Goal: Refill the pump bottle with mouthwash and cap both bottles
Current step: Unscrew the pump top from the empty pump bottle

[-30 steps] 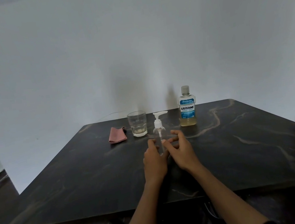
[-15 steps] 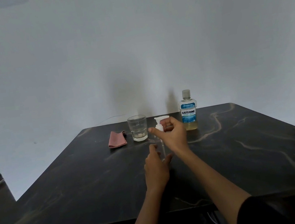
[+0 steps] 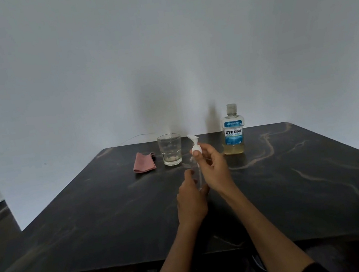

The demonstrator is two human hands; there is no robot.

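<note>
A small clear pump bottle (image 3: 196, 175) stands on the dark marble table (image 3: 93, 217), near the middle. My left hand (image 3: 191, 200) grips its lower body. My right hand (image 3: 213, 168) pinches the white collar of the pump head (image 3: 194, 144), whose nozzle points up and left. The mouthwash bottle (image 3: 232, 130), capped, with a blue label and yellowish liquid low inside, stands behind and to the right, apart from both hands.
A drinking glass (image 3: 170, 149) stands just left of the pump bottle, and a folded pink cloth (image 3: 144, 162) lies left of the glass. The wall runs behind the table's far edge. A dark upright surface borders the right side.
My right hand rose from beside the bottle's body to the pump head and now pinches its collar. The nozzle has turned from pointing right to pointing up-left. My left hand stays on the bottle.
</note>
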